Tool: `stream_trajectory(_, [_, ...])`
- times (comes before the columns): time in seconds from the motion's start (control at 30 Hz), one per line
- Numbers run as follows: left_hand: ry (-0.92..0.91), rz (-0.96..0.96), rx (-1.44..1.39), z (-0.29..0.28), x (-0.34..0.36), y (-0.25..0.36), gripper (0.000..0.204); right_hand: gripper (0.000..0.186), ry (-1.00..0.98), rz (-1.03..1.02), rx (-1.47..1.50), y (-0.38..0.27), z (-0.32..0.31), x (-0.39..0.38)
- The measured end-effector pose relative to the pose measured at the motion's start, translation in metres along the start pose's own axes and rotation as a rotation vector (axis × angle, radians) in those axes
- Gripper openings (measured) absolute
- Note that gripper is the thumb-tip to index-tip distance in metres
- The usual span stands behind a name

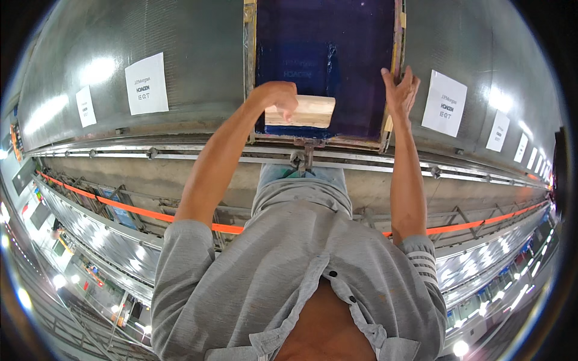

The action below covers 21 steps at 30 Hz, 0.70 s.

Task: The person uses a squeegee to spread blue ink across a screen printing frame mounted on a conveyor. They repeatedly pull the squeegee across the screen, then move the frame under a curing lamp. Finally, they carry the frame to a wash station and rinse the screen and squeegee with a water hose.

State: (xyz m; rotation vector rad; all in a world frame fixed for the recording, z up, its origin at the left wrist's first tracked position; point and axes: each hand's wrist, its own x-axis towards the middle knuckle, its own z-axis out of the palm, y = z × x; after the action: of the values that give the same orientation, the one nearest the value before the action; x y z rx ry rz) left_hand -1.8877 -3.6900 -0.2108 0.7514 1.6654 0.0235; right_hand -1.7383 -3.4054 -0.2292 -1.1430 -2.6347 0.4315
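My left hand [278, 98] is closed round a wooden-handled squeegee [310, 112], its fingers wrapped over the left part of the handle. The squeegee lies crosswise near the close end of a dark blue printing screen [361, 54], where wet blue ink shows around it. Faint lettering shows through the mesh beyond the squeegee. My right hand [402, 91] is at the right rail of the screen frame [397, 36], thumb and fingers apart, straddling the rail. Whether it presses on the rail I cannot tell.
The screen lies on a long grey printing table [205, 54]. Printed white sheets lie on both sides, including a left sheet [147, 84] and a right sheet [444, 103]. A metal rail [367, 157] with a clamp [299, 159] runs along the near edge. An orange strip [481, 222] is behind me.
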Motion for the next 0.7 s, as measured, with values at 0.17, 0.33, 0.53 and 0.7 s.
stream_trajectory(0.17, [0.124,0.072,0.078,-0.062,-0.019,-0.008,0.054,0.044,-0.078,-0.13,-0.029,0.019,0.002,0.012])
stream_trajectory(0.33, [0.616,0.042,0.025,-0.102,-0.04,-0.004,0.034,0.041,-0.084,-0.1,0.017,0.006,-0.013,0.015])
stream_trajectory(0.53, [0.972,0.097,0.102,-0.043,-0.037,-0.001,0.036,0.043,-0.039,-0.144,0.009,0.01,-0.015,0.017])
stream_trajectory(0.7, [1.314,0.235,0.116,0.095,-0.041,-0.009,0.039,0.039,0.015,-0.172,0.026,0.015,-0.012,0.021])
